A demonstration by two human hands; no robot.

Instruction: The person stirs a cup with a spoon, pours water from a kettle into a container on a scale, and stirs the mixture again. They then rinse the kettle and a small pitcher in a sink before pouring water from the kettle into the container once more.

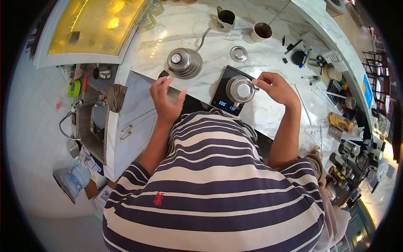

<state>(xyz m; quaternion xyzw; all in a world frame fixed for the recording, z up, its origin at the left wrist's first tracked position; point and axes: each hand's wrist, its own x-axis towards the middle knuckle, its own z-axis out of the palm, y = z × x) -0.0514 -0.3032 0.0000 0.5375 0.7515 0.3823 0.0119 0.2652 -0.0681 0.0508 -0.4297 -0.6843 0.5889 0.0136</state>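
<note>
My left hand (165, 98) is held up below the gooseneck kettle (184, 64), its fingers apart and nothing in them. A round metal dripper (242, 89) sits on a glass vessel on the black digital scale (222, 93), whose blue digits are lit. At the right side of that vessel, my right hand (275, 87) has its thumb and forefinger closed on the small handle. A small round metal lid (239, 53) lies on the marble counter above the scale.
Beyond the kettle stand a metal pitcher (226, 19) and a paper cup (262, 32) with dark contents. Pens, scissors (321, 61) and tape lie to the right. Bottles and jars crowd the far right. A sink (91, 128) is at the left.
</note>
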